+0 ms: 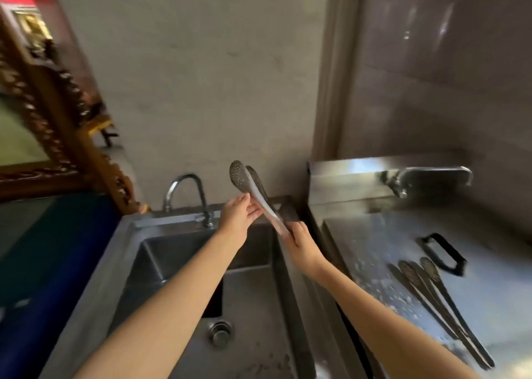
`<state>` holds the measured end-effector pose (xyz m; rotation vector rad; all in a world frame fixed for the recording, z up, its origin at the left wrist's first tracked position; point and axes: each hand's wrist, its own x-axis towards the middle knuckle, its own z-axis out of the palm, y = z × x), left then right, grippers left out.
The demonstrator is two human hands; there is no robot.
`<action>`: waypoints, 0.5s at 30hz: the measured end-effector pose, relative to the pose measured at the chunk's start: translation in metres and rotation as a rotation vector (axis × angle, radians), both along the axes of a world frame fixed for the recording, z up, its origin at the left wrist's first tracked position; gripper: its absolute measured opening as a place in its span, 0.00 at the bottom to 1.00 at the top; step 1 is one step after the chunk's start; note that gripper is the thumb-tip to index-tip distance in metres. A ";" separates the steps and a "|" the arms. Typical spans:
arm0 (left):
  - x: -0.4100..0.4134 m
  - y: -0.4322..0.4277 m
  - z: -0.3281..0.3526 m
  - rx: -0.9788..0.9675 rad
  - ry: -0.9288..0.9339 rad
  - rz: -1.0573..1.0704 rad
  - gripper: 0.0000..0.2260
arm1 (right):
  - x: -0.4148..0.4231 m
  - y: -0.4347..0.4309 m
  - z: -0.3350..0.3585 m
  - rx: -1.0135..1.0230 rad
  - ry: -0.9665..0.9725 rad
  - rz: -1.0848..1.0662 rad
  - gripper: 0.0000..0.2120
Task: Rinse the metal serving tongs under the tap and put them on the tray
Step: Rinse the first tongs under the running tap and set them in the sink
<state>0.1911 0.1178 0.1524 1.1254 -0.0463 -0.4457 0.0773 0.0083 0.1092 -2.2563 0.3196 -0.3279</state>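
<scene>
A pair of slim, polished metal serving tongs [253, 194] with oval perforated spoon heads is held up over the back right corner of a deep rectangular stainless steel sink [129, 266], the heads pointing up and away toward the plain grey wall [201, 76]. The right hand [299, 242] is clenched around the hinge end of the tongs, fingers wrapped tight. The left hand [239, 213] lies open, palm turned to the tongs, its fingertips touching the middle of the smooth arms without closing round them. The two heads sit close together, nearly overlapping.

The curved chrome gooseneck tap [187, 191] stands on the back rim of the sink, to the left of both hands and apart from the tongs; whether water runs from it cannot be told. A round metal drain [220, 332] sits in the dull, scuffed sink floor.

To the right, a flat rectangular steel tray [374, 252] with a black loop handle [443, 253] lies on the steel counter, its surface speckled with droplets. Other long-handled perforated metal utensils [437, 301] lie side by side on it. An ornate carved gilt frame [57, 137] leans at the left.
</scene>
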 end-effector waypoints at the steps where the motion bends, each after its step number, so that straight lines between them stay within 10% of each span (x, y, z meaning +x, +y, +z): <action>1: 0.004 0.014 0.005 -0.066 0.015 0.003 0.08 | 0.010 0.014 0.001 0.026 0.000 0.034 0.10; 15: 0.059 0.189 -0.056 0.143 -0.123 0.223 0.09 | 0.123 0.146 -0.036 0.052 0.359 0.408 0.18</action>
